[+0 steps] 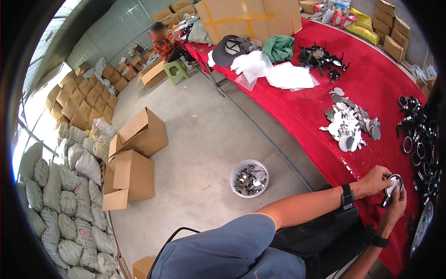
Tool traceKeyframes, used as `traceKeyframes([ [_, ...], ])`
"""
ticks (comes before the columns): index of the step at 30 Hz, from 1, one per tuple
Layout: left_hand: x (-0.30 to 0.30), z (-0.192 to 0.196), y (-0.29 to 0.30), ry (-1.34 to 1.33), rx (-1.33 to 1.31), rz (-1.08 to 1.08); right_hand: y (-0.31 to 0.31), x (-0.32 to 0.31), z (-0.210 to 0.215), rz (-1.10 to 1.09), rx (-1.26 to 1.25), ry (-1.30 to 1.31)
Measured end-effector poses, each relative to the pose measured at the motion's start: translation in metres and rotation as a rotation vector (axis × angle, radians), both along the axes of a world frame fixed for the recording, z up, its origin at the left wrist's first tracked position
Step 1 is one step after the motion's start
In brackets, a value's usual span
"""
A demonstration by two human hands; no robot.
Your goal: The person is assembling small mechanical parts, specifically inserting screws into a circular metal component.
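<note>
My left hand (374,181) and my right hand (395,207) meet over the near edge of the red-covered table (306,111). Both hold one small round mirror (394,185) with a black rim, the left hand's fingers on its top left, the right hand cupping it from below. A black band sits on each wrist. A heap of round silver mirror discs (350,125) lies on the cloth beyond my hands. Black ring frames (418,139) are piled to the right of them.
A white bucket (249,178) of silver scraps stands on the concrete floor by the table. Open cardboard boxes (132,158) and stuffed white sacks (65,200) lie at the left. Another person (163,43) sits far off by a green stool. Plastic bags, a cap and a green cloth lie farther along the table.
</note>
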State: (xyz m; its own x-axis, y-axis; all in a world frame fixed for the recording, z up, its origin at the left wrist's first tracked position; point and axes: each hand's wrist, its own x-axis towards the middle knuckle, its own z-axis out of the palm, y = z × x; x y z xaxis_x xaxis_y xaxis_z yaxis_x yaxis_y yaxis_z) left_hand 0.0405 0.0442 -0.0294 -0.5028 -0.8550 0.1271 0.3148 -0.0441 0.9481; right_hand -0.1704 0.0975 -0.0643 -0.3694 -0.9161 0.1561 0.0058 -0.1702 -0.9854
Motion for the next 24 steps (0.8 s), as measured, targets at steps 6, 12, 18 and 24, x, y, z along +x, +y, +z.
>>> traceKeyframes([
  [6,0.018,0.021,0.018,0.052,0.022,-0.031,0.017,0.018,0.022,-0.027,0.012,0.034],
  [12,0.017,0.026,0.028,-0.154,-0.15,0.174,0.017,0.034,0.029,-0.017,-0.023,0.057],
  [18,-0.002,0.008,0.033,-0.249,-0.273,0.466,0.013,0.035,0.023,0.016,0.01,0.078],
  [24,0.011,0.013,0.026,-0.243,-0.275,0.224,0.024,0.032,0.014,-0.024,-0.043,-0.055],
])
